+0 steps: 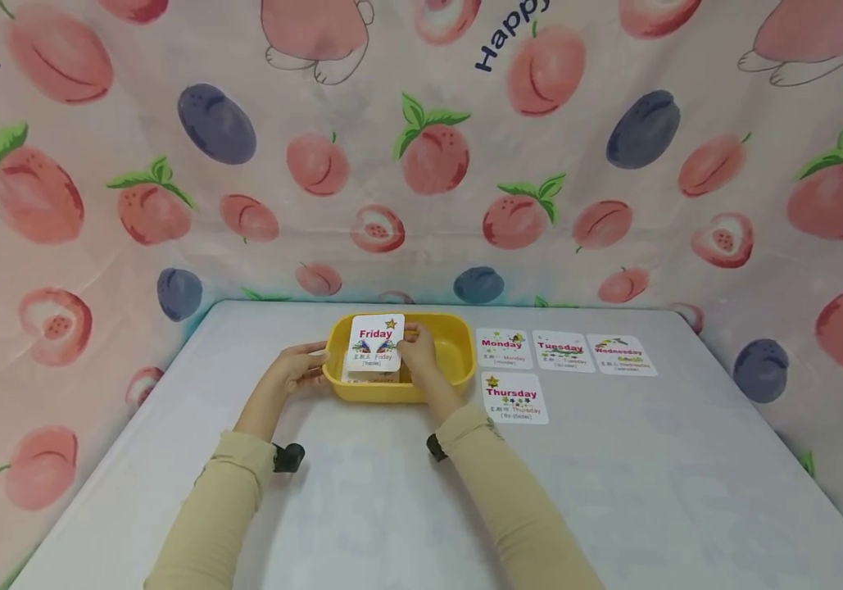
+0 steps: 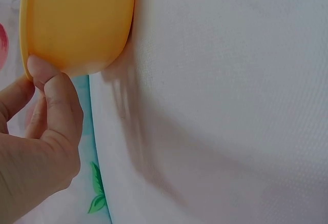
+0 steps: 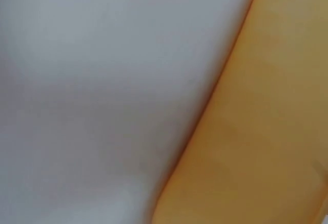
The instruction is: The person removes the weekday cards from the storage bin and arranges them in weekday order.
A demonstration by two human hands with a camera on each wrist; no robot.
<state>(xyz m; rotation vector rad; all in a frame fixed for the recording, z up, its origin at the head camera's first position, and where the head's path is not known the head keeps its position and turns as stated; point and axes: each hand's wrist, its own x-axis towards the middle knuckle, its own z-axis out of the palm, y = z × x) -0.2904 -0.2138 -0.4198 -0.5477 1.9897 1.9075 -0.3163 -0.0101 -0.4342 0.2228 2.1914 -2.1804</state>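
My right hand (image 1: 421, 352) pinches the right edge of a white Friday card (image 1: 377, 340), which is held face up over the yellow plastic basin (image 1: 384, 394). Another card (image 1: 357, 378) lies inside the basin, mostly covered by the Friday card. At the basin's left end, my left hand (image 1: 297, 366) grips the rim between thumb and fingers; in the left wrist view the thumb (image 2: 43, 70) presses on the basin's wall (image 2: 82, 19). Only the basin's side (image 3: 266, 106) and the table show in the right wrist view, with the hand out of sight.
Right of the basin, the Monday card (image 1: 504, 350), Tuesday card (image 1: 564, 352) and Wednesday card (image 1: 622, 356) lie in a row on the white table (image 1: 392, 492). Below Monday lies the Thursday card (image 1: 514, 399). A fruit-patterned cloth (image 1: 377, 106) hangs behind the table.
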